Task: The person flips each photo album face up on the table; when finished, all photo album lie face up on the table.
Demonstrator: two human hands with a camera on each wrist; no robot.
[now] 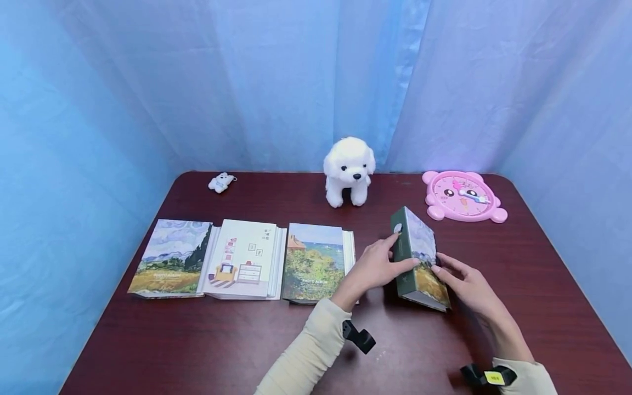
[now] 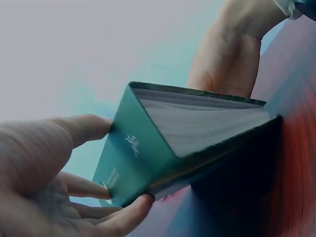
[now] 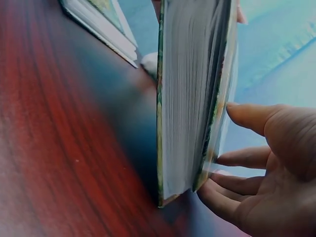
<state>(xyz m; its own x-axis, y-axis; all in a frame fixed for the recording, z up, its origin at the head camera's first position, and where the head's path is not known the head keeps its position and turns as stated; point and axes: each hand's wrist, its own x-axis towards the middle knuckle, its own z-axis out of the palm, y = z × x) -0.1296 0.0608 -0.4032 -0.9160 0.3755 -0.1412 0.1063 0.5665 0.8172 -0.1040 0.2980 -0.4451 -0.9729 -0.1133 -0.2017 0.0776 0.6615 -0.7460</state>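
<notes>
A thick photo album (image 1: 424, 247) with a landscape painting on its cover and a green spine stands tilted off the table, between both hands. My left hand (image 1: 377, 264) holds it across the spine (image 2: 140, 140), with the thumb and fingers spread over the spine's edges. On the other side, my right hand (image 1: 469, 286) holds the cover near the open-page edge, its thumb against the painting. The white page block (image 3: 190, 98) shows between the covers in the right wrist view. Left of it lies another album (image 1: 316, 263) with a seaside picture, apart from the hands.
Further left lie a white album (image 1: 242, 255) with a furniture drawing and a landscape album (image 1: 170, 255), in a row. Along the back are a white plush dog (image 1: 348, 170), a small plush keyring (image 1: 221, 182) and a pink toy clock (image 1: 461, 197). Curtains (image 1: 271, 82) surround the table (image 1: 197, 345).
</notes>
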